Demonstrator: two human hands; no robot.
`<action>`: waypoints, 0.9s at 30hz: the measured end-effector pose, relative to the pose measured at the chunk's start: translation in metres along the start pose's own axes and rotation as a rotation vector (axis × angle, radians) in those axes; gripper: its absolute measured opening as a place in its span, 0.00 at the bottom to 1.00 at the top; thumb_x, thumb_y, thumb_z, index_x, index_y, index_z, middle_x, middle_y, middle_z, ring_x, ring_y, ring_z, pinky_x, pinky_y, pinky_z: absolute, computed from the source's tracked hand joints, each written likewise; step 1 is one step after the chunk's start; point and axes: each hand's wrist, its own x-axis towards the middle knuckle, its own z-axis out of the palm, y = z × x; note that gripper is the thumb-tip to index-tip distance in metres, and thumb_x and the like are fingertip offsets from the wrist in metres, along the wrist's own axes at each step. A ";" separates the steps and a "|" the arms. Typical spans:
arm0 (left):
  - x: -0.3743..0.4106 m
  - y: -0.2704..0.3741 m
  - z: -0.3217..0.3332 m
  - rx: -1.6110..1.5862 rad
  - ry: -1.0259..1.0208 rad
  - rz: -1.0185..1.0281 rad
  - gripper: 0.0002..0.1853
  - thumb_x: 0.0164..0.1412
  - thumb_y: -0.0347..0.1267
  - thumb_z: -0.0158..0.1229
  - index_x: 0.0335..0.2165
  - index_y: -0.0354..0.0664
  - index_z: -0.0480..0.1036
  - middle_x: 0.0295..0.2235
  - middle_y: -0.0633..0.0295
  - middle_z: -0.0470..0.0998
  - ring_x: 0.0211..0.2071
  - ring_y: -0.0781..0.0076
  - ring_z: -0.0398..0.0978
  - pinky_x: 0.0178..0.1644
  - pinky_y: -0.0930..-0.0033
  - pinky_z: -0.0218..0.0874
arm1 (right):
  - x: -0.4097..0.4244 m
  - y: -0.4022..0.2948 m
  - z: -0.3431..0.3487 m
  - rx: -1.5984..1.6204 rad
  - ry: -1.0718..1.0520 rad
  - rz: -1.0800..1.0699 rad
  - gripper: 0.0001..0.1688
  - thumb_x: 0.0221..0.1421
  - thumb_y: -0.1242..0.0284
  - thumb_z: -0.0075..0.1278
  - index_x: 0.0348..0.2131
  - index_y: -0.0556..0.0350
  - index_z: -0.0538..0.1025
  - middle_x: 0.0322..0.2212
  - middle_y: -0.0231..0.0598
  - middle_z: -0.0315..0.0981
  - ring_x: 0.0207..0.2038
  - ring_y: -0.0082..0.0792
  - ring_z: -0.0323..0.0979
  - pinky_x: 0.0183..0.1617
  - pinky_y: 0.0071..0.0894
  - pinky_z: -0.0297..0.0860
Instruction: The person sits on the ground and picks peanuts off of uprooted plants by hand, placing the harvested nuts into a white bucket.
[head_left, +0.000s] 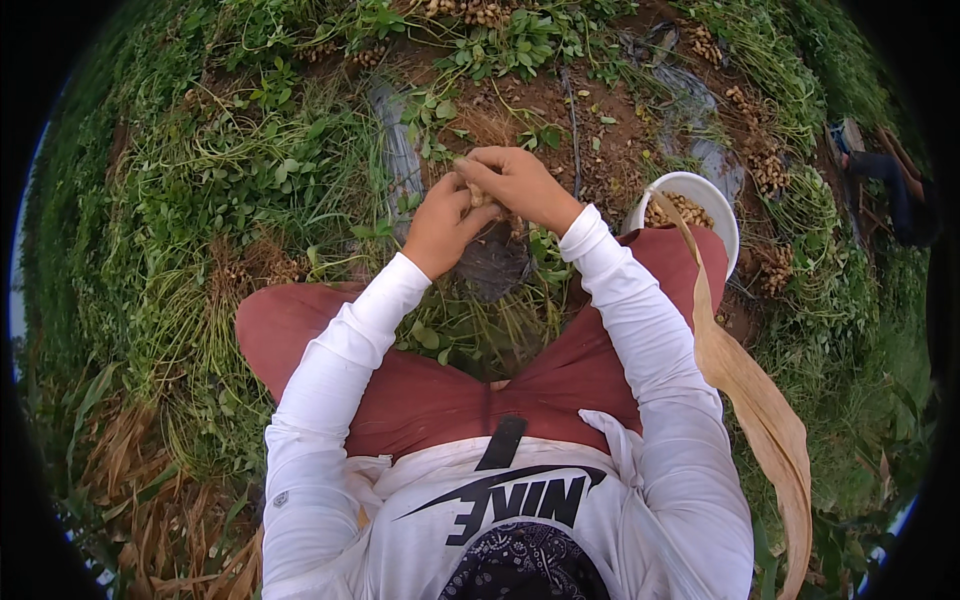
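Both hands meet in front of my crossed legs, over the peanut plants. My left hand curls around a few pale peanut pods. From the other side, the fingers of my right hand close on the same small bunch, thumb and fingertips pressed in near the left fingers. The exact grip is partly hidden behind the fingers. A white bucket stands beside my right knee, with loose peanut pods inside it. Below the hands lies a piece of dark plastic film among stems.
Uprooted peanut plants with pods lie on the right, others ahead. Leafy vines cover the left. Strips of plastic mulch film cross the soil. A dry corn leaf arches past my right arm. Another person's leg shows far right.
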 end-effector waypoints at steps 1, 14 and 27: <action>-0.001 -0.003 0.000 -0.076 -0.005 -0.027 0.12 0.60 0.33 0.57 0.38 0.35 0.76 0.43 0.52 0.71 0.44 0.55 0.71 0.49 0.59 0.62 | -0.001 -0.001 0.000 0.039 -0.005 -0.017 0.20 0.60 0.60 0.49 0.32 0.61 0.76 0.21 0.31 0.70 0.27 0.21 0.67 0.32 0.27 0.65; -0.012 0.017 -0.010 -0.899 -0.069 -0.484 0.24 0.68 0.36 0.50 0.59 0.41 0.60 0.54 0.63 0.68 0.53 0.75 0.67 0.56 0.70 0.61 | -0.018 -0.003 0.057 -0.398 0.586 -0.304 0.21 0.43 0.60 0.63 0.32 0.57 0.79 0.30 0.40 0.72 0.29 0.41 0.75 0.32 0.35 0.72; -0.006 0.009 -0.024 -0.737 -0.338 -0.489 0.26 0.64 0.29 0.52 0.59 0.34 0.58 0.54 0.60 0.67 0.54 0.72 0.66 0.58 0.69 0.58 | -0.001 0.014 0.028 -0.244 0.383 -0.267 0.15 0.46 0.64 0.58 0.27 0.60 0.79 0.26 0.43 0.75 0.29 0.44 0.73 0.36 0.38 0.69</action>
